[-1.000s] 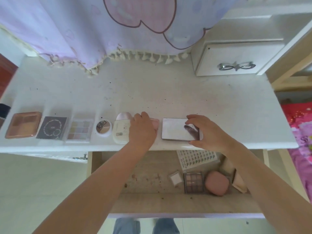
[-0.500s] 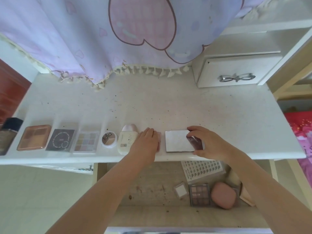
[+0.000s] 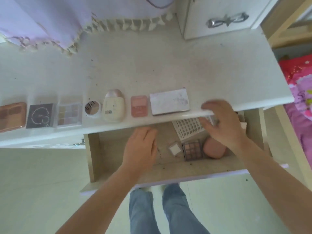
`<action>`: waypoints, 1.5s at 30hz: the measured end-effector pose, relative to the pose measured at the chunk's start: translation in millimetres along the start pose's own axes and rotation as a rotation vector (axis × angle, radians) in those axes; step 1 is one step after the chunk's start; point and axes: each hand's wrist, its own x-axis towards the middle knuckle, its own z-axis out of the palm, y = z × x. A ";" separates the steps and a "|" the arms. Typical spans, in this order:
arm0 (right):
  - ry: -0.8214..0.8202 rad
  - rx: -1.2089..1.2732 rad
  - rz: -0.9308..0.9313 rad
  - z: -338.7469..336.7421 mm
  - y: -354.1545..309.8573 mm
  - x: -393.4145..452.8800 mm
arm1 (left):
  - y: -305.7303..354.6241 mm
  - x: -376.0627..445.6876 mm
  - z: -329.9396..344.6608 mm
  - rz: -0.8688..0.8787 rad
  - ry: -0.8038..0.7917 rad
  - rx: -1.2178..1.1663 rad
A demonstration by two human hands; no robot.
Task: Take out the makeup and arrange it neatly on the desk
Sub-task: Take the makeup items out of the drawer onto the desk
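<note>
Several makeup items lie in a row along the desk's (image 3: 168,65) front edge: a bronze palette (image 3: 11,115), a dark palette (image 3: 40,115), a clear eyeshadow palette (image 3: 69,114), a round compact (image 3: 92,108), a cream bottle (image 3: 114,105), a pink blush (image 3: 139,105) and a silver palette (image 3: 169,103). The open drawer (image 3: 108,149) below holds a sticker sheet (image 3: 187,127), a small square pan (image 3: 174,148), an eyeshadow palette (image 3: 193,150) and a pink compact (image 3: 214,148). My left hand (image 3: 141,147) hovers relaxed and empty over the drawer. My right hand (image 3: 222,124), blurred, has its fingers loosely bent over the sheet's right end.
A small white drawer unit with a bow handle (image 3: 227,21) stands at the desk's back right. A lilac fringed cloth (image 3: 67,22) hangs over the back left. A pink and red bedspread (image 3: 300,92) lies to the right. My legs (image 3: 162,211) stand below the drawer front.
Both hands left the desk top and dropped into the open drawer. The pink blush and silver palette now lie free in the row. The view tilted down.
</note>
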 end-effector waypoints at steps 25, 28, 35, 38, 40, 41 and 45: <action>-0.339 -0.151 1.020 104.4 53.1 -29.4 | 8.4 14.2 136.8 -0.402 -0.454 -0.117; -0.340 -0.153 1.043 107.7 50.8 -28.8 | 1.8 22.0 127.2 -0.425 -0.386 -0.285; -0.346 -0.144 1.075 111.3 45.3 -27.0 | -4.1 37.7 125.4 -0.530 -0.348 -0.583; -0.281 0.017 1.083 110.3 40.3 -26.6 | -3.1 34.2 125.3 -0.534 -0.305 -0.614; -0.167 0.266 1.092 104.0 37.8 -26.3 | -5.5 30.3 125.1 -0.553 -0.293 -0.633; -0.124 0.376 1.087 99.6 37.0 -27.2 | -7.4 28.1 124.0 -0.571 -0.298 -0.649; -0.116 0.578 1.017 73.4 29.6 -49.1 | -16.0 12.7 112.7 -0.622 -0.384 -0.645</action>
